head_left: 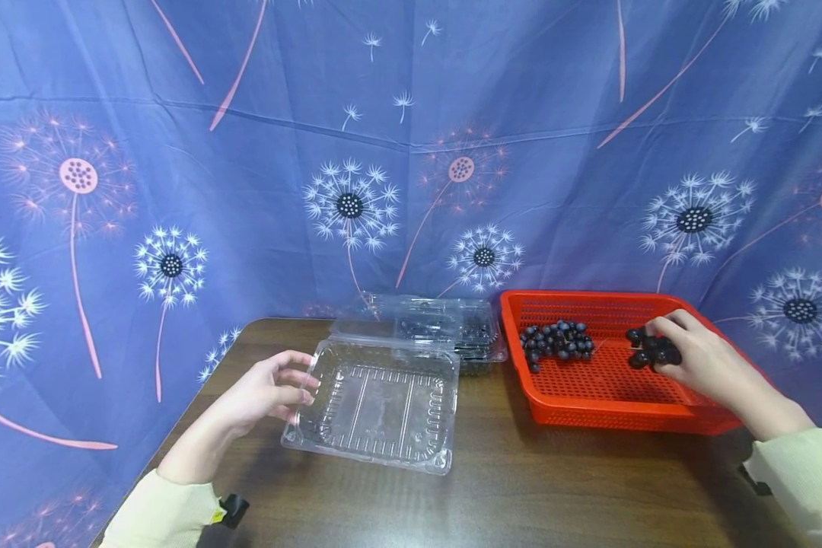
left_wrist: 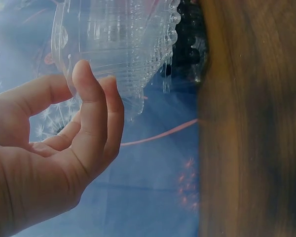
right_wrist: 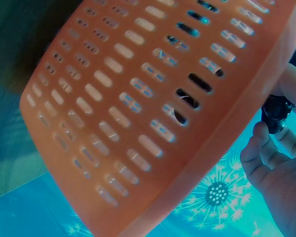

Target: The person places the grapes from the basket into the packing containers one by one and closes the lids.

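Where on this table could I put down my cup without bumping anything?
The bare wood in front of the open clear box and the red basket is free, as is the strip between them. Behind the open box it is crowded with stacked clear boxes. Both hands occupy the sides.

Red slotted basket (head_left: 616, 411), dark blueberries (head_left: 558, 339), clear clamshell box (head_left: 377, 407), blue dandelion-print cloth (head_left: 246, 190)

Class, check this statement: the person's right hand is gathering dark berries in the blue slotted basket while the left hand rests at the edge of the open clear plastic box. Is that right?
Not quite. The basket is red, not blue, as the head view shows. The rest stands: the right hand gathers dark berries in it, while the left hand rests at the edge of the open clear plastic box.
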`<state>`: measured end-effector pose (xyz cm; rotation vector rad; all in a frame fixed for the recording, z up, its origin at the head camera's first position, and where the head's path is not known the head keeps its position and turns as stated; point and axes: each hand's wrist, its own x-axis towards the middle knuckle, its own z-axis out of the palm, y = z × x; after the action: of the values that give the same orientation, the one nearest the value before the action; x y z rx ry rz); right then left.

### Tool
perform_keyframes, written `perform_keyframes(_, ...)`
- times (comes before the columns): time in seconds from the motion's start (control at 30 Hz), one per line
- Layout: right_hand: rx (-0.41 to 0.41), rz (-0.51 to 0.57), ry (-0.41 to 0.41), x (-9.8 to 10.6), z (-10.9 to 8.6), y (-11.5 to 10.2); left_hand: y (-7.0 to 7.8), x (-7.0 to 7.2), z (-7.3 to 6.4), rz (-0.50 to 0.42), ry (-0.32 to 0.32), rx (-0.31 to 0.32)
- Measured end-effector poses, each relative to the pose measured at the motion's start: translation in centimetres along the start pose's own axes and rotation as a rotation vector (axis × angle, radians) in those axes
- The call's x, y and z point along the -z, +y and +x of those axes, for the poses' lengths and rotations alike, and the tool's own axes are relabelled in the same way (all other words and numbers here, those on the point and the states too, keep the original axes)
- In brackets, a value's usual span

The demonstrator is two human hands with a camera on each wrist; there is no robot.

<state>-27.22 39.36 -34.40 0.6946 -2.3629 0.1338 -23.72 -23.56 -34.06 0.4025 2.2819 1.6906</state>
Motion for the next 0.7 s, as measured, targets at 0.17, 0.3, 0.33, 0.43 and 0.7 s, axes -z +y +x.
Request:
perform_keyframes(0.17,-0.010,0.014,0.025,0.2,0.3,-0.7,-0.2,-0.9,0.3,-0.030,0.004,0.000)
perform_keyframes(0.3,-0.033,0.031,0.036,0.6,0.7,-1.6,-0.3,-1.9,0.6,-0.052,0.016,0.010)
perform_keyframes(0.33,-0.038,0.034,0.040,0.7,0.8,-1.8,-0.3,-2.1,0.7,-0.055,0.014,0.006)
perform_keyframes(0.43,-0.041,0.038,0.049,0.9,1.2,-2.6,-0.4,-2.7,0.9,-0.067,0.003,0.001)
perform_keyframes(0.7,-0.013,0.044,0.066,1.5,1.8,-4.5,-0.5,-4.1,1.6,-0.086,-0.010,0.002)
